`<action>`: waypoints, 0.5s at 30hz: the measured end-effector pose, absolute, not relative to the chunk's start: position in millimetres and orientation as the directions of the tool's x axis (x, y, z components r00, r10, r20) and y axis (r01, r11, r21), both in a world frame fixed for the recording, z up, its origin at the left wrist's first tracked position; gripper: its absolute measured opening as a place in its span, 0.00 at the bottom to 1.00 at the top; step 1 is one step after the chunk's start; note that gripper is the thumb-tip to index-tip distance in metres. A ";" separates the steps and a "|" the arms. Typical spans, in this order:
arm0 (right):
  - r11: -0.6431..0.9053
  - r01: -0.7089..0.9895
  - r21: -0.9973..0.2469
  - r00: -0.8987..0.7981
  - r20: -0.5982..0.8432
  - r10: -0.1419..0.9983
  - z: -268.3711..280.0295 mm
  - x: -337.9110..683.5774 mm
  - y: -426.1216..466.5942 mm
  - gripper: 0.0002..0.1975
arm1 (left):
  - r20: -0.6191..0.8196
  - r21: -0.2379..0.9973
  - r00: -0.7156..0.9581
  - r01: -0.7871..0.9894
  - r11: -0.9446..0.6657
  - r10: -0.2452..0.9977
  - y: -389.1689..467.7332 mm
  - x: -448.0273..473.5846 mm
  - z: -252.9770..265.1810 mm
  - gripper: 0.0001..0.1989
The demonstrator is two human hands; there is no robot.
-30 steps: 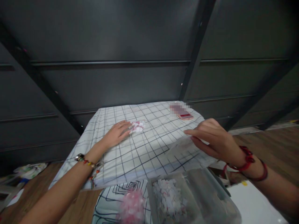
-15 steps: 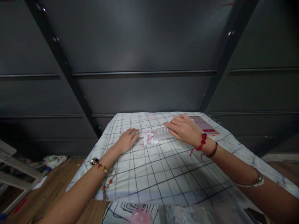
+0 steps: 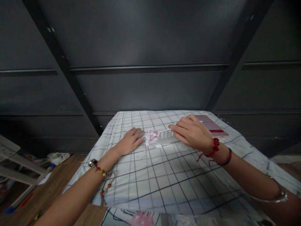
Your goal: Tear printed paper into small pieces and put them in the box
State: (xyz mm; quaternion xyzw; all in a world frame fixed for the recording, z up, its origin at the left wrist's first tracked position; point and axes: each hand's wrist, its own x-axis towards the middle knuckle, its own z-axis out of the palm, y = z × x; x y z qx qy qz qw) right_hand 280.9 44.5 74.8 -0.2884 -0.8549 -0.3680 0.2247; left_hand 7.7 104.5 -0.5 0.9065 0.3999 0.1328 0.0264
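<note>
My right hand (image 3: 194, 133) is closed on a thin white scraper-like tool (image 3: 166, 136) with a row of slots along its upper part. Its left edge meets a smeared pink-and-white patch (image 3: 150, 137) on the table; whether this is paste or torn wrapping, I cannot tell. My left hand (image 3: 131, 139) lies flat with fingers apart, the fingertips at the patch's left end. Just below the tool is a small white piece (image 3: 158, 146). Behind my right hand rests a pink-edged phone or tablet (image 3: 211, 126), partly hidden by that hand.
A white cloth with dark grid lines (image 3: 150, 175) covers the table. Dark metal panels (image 3: 145, 91) rise behind it. At the near edge are a pink fluffy thing (image 3: 142, 218) and clear plastic packaging (image 3: 183, 219). A pale wooden frame (image 3: 21, 172) stands left.
The view has shifted slightly. My left hand's fingers look flatter and more spread beside the patch. My right hand keeps its hold on the white tool, which stays at the patch.
</note>
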 end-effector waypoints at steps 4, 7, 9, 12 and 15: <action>0.540 0.689 0.484 -0.701 0.634 0.326 76.4 283.9 40.0 0.08 | 0.216 0.152 0.693 0.671 -0.725 0.687 102.1 8.3 0.3 0.23; 0.547 0.682 0.486 -0.709 0.623 0.330 77.2 284.8 36.3 0.09 | 0.217 0.147 0.722 0.641 -0.754 0.656 99.6 9.1 1.7 0.23; 0.569 0.664 0.484 -0.724 0.607 0.328 77.5 284.2 33.2 0.09 | 0.216 0.144 0.734 0.628 -0.764 0.644 98.1 9.2 3.0 0.23; 0.587 0.660 0.468 -0.724 0.604 0.333 78.0 282.8 27.1 0.10 | 0.219 0.146 0.751 0.606 -0.782 0.623 95.4 9.3 5.3 0.22; 0.569 0.675 0.469 -0.714 0.611 0.342 78.3 282.7 20.6 0.09 | 0.231 0.157 0.762 0.584 -0.796 0.604 91.6 10.5 7.5 0.21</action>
